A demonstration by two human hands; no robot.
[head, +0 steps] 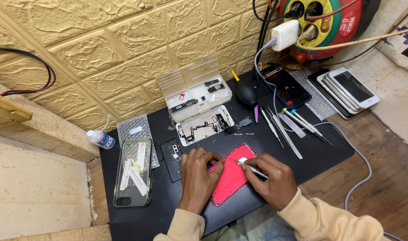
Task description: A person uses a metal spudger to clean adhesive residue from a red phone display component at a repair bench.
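bare hands (237, 178), flat red phone shell (230, 178), thin metal tool (251, 168)

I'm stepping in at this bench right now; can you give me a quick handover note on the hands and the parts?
Left hand: rests on the red phone rear housing, steadying its left edge.
Right hand: holds a thin metal screwdriver, tip at the housing's upper end.
The housing lies on the black work mat. A black rectangular battery lies left of the hands; the white phone front panel with cables lies behind them, with the clear plastic parts box beyond.
Done: phone opened, battery and front panel out.
Left: the work inside the housing's upper end; spare metal tools lie to the right.
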